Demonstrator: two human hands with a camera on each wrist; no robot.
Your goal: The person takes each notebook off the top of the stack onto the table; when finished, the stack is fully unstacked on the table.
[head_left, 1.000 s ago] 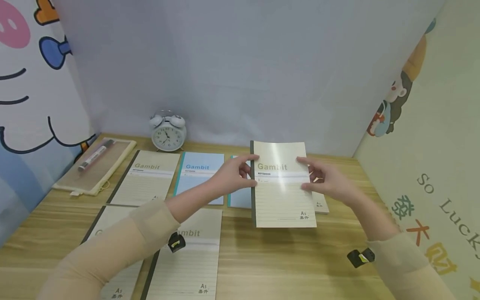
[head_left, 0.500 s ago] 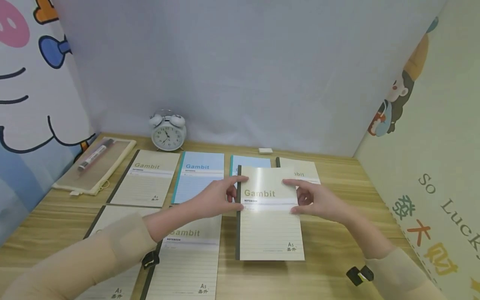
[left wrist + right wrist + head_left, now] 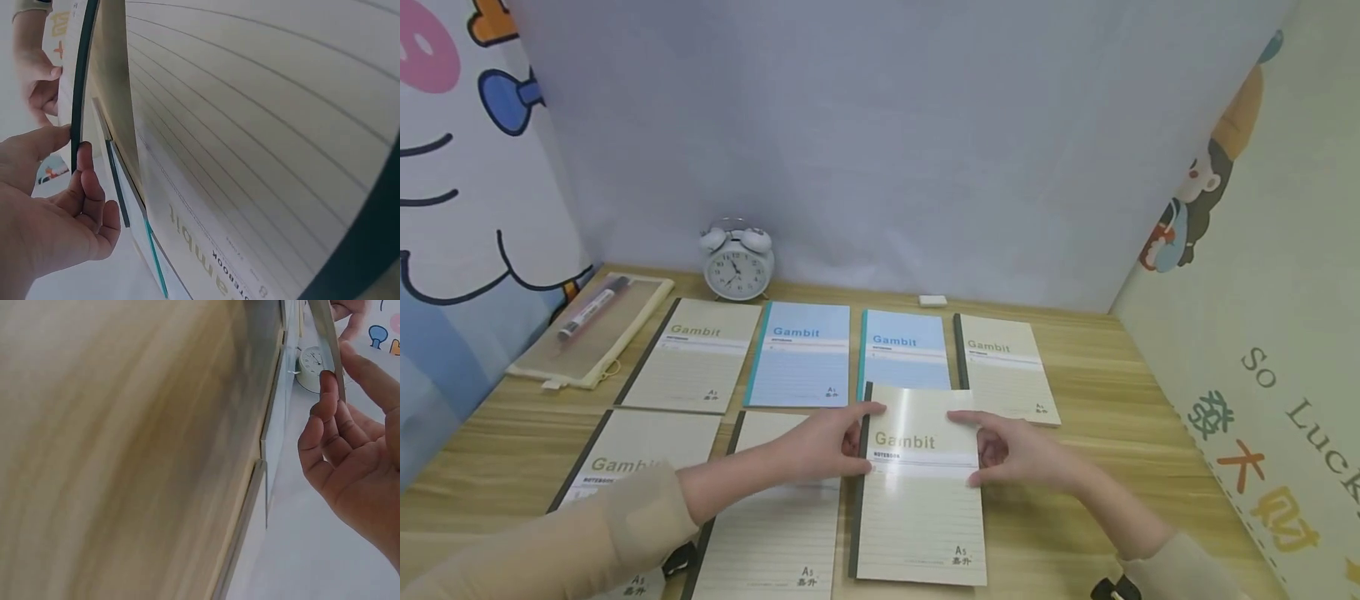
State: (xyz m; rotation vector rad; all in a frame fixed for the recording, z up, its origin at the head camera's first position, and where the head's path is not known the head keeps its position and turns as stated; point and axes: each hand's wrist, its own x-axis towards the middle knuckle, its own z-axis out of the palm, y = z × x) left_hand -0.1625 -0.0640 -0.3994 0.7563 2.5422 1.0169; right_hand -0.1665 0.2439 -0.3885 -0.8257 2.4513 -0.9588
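A cream notebook with a dark spine (image 3: pixel 921 508) is held by both hands, face up, just above the table. At its spine edge, my left hand (image 3: pixel 823 442) pinches it between thumb and fingers; the left wrist view shows the dark spine (image 3: pixel 81 81) in that pinch. My right hand (image 3: pixel 1026 450) grips the opposite edge, and in the right wrist view the fingers (image 3: pixel 331 403) curl under it. The notebook's top edge overlaps the lower part of a blue notebook (image 3: pixel 904 350) in the head view. Left of it lies another cream notebook (image 3: pixel 767 533), partly hidden by my left arm.
Along the back row lie a cream notebook (image 3: pixel 688 358), a blue one (image 3: pixel 801 354) and a cream one (image 3: pixel 1007 367). Another cream notebook (image 3: pixel 640 446) is at front left. A white alarm clock (image 3: pixel 737 271), an eraser-like white block (image 3: pixel 932 301) and a pouch with a marker (image 3: pixel 587 333) stand behind.
Both hands have brought the cream notebook down and toward me, slightly left, from over the back row. The back-right notebooks and the white block have come into view.
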